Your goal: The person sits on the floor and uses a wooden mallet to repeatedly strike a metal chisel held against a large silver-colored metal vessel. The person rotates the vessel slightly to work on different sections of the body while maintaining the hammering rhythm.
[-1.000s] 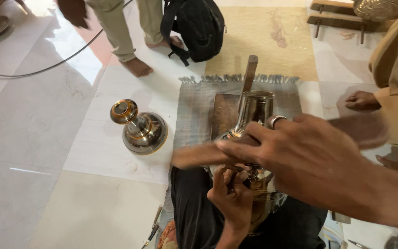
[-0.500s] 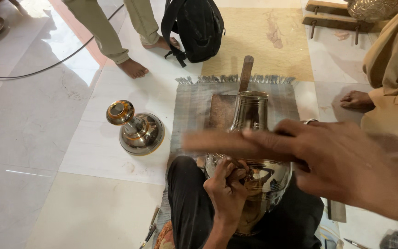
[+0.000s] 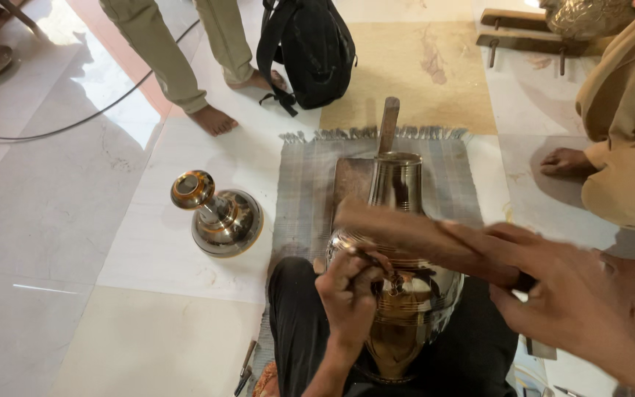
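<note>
Head camera, looking down: a person sat on the floor with a polished metal vase (image 3: 398,294) resting across the lap, its neck pointing away over a grey fringed mat (image 3: 306,191). The left hand (image 3: 348,298) pressed against the vase's shoulder, fingers (image 3: 365,268) curled shut around a thin dark tool (image 3: 367,259) whose tip met the metal just beyond the knuckles. The right hand (image 3: 575,301) was closed around one end of a wooden stick (image 3: 420,235) — blurred — which reached leftward from the fingers, crossing above the vase at the base of its neck and over the left hand's fingertips. A wooden block (image 3: 387,129) stood past the vase's mouth. Well to the left of the left hand, a second metal vessel (image 3: 218,217) lay tilted on the pale floor tiles (image 3: 112,220). Farther off were a black backpack (image 3: 306,51), another person's bare feet (image 3: 214,117) — and, beyond the right hand, a seated person's foot (image 3: 567,162).
</note>
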